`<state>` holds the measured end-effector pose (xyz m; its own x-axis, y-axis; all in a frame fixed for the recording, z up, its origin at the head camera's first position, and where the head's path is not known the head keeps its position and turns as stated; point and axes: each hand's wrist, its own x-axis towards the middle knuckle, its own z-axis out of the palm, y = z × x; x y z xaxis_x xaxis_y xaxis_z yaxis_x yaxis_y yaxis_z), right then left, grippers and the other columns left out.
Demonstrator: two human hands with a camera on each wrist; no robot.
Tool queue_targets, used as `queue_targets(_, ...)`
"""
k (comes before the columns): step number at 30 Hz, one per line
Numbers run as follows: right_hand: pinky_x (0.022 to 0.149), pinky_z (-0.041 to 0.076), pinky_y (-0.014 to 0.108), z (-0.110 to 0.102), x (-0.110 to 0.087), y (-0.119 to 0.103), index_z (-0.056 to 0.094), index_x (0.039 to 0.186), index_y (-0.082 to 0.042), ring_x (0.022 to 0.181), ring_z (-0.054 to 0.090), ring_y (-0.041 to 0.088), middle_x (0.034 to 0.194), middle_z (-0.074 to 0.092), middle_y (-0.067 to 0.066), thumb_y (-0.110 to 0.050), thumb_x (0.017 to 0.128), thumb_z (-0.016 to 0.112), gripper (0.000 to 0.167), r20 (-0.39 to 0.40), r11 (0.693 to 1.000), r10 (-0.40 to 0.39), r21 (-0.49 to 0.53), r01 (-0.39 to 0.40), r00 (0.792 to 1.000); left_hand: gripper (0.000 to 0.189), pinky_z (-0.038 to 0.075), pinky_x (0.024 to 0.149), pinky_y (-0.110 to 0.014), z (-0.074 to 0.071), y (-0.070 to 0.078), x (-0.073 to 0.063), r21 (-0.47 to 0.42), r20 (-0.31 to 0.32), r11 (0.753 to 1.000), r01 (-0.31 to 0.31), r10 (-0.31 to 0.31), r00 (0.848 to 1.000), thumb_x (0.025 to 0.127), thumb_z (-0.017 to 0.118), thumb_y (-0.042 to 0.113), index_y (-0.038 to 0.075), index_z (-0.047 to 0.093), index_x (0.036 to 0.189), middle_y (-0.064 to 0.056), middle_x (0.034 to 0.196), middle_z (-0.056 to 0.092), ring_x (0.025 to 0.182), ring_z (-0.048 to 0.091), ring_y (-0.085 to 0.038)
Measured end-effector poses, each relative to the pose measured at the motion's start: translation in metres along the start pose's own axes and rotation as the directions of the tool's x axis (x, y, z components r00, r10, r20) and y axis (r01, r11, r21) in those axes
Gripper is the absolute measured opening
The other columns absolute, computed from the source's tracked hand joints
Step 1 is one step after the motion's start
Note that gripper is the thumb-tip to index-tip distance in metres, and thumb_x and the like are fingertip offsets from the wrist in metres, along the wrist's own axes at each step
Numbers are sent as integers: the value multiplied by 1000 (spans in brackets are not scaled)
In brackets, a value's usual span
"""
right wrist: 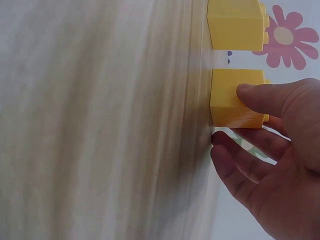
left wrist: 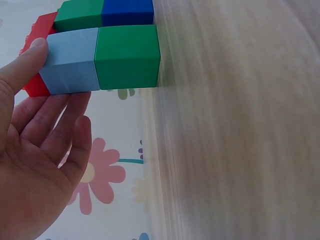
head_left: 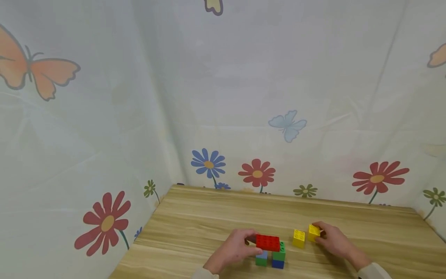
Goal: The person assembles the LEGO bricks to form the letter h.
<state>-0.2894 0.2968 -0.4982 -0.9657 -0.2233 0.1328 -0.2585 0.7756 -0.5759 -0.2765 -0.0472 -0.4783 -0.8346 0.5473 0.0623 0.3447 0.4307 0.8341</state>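
My left hand point(head_left: 237, 246) holds the left end of a red brick point(head_left: 267, 242), the thumb in front and the fingers behind. In the left wrist view, that thumb also overlaps the light blue brick point(left wrist: 72, 60) just below. The red brick spans two short stacks: light blue over a green brick point(left wrist: 127, 57), and another green brick point(head_left: 281, 254) over a dark blue brick point(head_left: 277, 264). To the right, my right hand point(head_left: 334, 240) pinches a yellow brick point(right wrist: 235, 102) between thumb and fingers, close to the tabletop. A second yellow brick point(head_left: 298, 238) stands just left of it, a narrow gap between.
Everything stands on a wood-grain table point(head_left: 195, 217). A pale curtain point(head_left: 244, 77) printed with flowers and butterflies rises behind the table's far edge and along its left side.
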Motion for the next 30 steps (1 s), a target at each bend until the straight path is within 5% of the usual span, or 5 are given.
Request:
queue_targets(17, 72, 52, 40, -14, -11, -9, 57, 118, 5, 89, 59, 24, 105, 62, 13, -6, 84, 69, 38, -34, 999, 47, 3, -47, 998, 21, 48, 72, -22, 0, 0, 0, 3, 6, 1000, 7, -7, 1000, 80, 76, 28, 23, 70, 100, 17, 91, 65, 84, 58, -1)
queue_targets(30, 69, 51, 29, -26, -23, -52, 56, 121, 1, 91, 57, 20, 110, 61, 8, -13, 86, 69, 40, 7, 998, -67, 21, 67, 998, 23, 47, 73, -23, 0, 1, 0, 11, -2, 1000, 28, -28, 1000, 80, 77, 29, 24, 69, 101, 18, 91, 65, 84, 58, -3)
